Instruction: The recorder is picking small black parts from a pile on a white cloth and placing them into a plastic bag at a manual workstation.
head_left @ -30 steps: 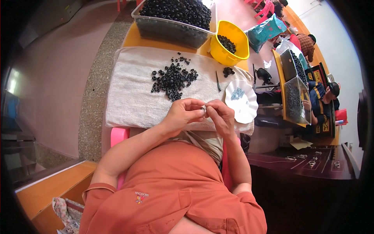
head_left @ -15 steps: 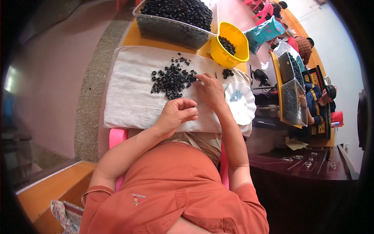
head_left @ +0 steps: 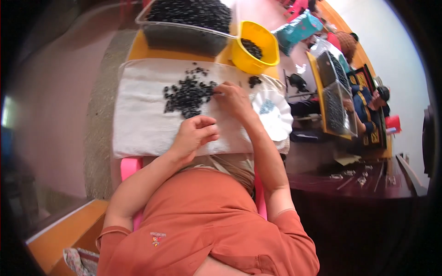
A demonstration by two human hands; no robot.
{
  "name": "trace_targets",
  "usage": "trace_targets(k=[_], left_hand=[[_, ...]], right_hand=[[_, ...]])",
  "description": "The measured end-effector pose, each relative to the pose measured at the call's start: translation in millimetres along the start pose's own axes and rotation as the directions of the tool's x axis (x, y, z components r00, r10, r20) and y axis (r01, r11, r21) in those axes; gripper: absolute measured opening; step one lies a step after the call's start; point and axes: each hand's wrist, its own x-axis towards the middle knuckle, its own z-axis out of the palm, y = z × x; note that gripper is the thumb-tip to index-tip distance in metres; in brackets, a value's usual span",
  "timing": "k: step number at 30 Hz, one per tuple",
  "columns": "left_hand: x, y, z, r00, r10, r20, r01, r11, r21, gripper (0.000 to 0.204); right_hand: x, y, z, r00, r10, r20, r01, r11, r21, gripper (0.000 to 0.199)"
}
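A loose pile of small black bead-like pieces (head_left: 189,95) lies on a white cloth (head_left: 138,119). At the pile's right edge, my right hand (head_left: 235,100) has its thumb and index finger together against the pieces. What they grip is too blurred to make out. My left hand (head_left: 193,138) hovers over the cloth just below the pile, thumb and index fingertip pinched; anything between them is too small to name. Beside my right wrist sits a white fluted dish (head_left: 280,125) with tiny pale-blue bits (head_left: 267,107) in it. A small cluster of black pieces (head_left: 254,81) rests above the dish.
A clear bin (head_left: 184,40) full of black pieces stands at the far edge, beside a yellow tub (head_left: 269,43) holding more. To the right, a person (head_left: 368,101) sits by another clear bin (head_left: 335,108). A dark table (head_left: 322,177) stands at the lower right.
The whole view has shifted, so the table and pile appear farther left and the picture is blurrier. Both hands keep about the same place relative to the pile.
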Motion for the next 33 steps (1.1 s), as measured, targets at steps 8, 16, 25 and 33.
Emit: trace_targets(k=[8, 16, 25, 33], left_hand=[[-8.4, 5.2, -6.6, 0.997, 0.038, -0.069, -0.035, 0.998, 0.042, 0.018], [-0.3, 0.0, -4.4, 0.999, 0.017, -0.042, -0.015, 0.999, 0.043, 0.021], [-5.0, 2.5, -6.9, 0.996, 0.037, -0.079, -0.036, 0.999, 0.019, 0.018], [-3.3, 1.2, -8.7, 0.998, 0.037, -0.052, -0.037, 0.999, -0.002, 0.019]], right_hand=[[4.5, -4.1, 16.4, 0.998, -0.054, 0.024, 0.054, 0.999, 0.002, 0.015], [-7.0, 3.3, 5.0, 0.997, -0.022, 0.08, 0.023, 1.0, -0.013, 0.016], [-1.8, -0.9, -0.5, 0.995, -0.089, 0.049, 0.078, 0.979, 0.188, 0.013], [19.1, 4.6, 3.6, 0.997, -0.042, -0.068, 0.051, 0.989, 0.136, 0.018]])
